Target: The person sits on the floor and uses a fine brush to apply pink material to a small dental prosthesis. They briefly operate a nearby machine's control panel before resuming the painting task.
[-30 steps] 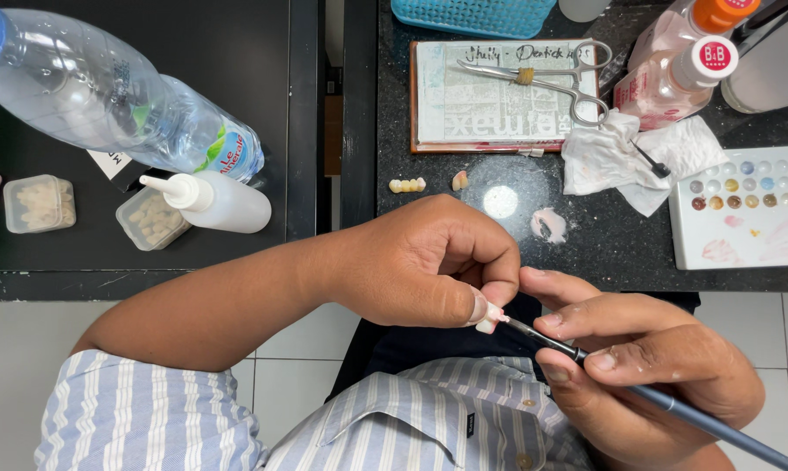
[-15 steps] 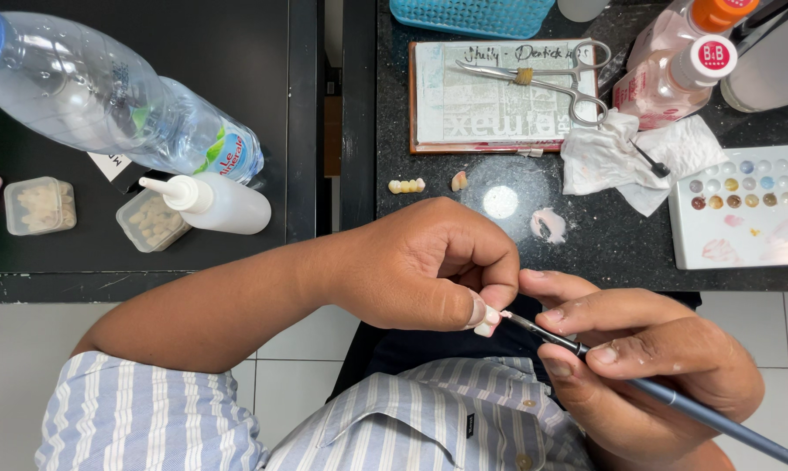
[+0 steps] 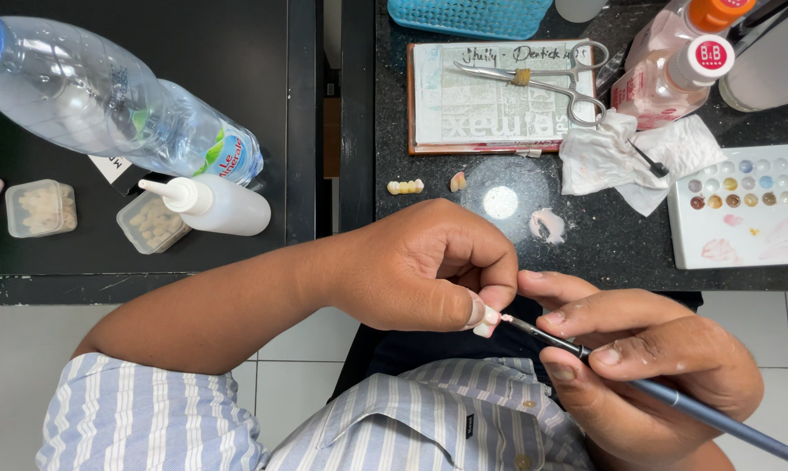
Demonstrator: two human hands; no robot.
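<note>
My left hand (image 3: 429, 266) pinches a small whitish tooth-shaped piece (image 3: 486, 322) between thumb and fingers, held in front of my chest below the dark table edge. My right hand (image 3: 647, 366) grips a thin blue-handled brush (image 3: 673, 399) like a pen. The brush's fine tip touches the small piece. Both hands hover close together, fingertips almost meeting.
On the black table: a white palette with coloured wells (image 3: 743, 205), crumpled tissue (image 3: 625, 157), a pad with scissor-like forceps (image 3: 534, 83), small bottles (image 3: 673, 74), loose tooth pieces (image 3: 407, 186). To the left are a water bottle (image 3: 106, 105), a squeeze bottle (image 3: 215, 205) and small tubs (image 3: 41, 208).
Almost nothing differs: the brush tip stays on the small piece, with only tiny finger shifts of the right hand.
</note>
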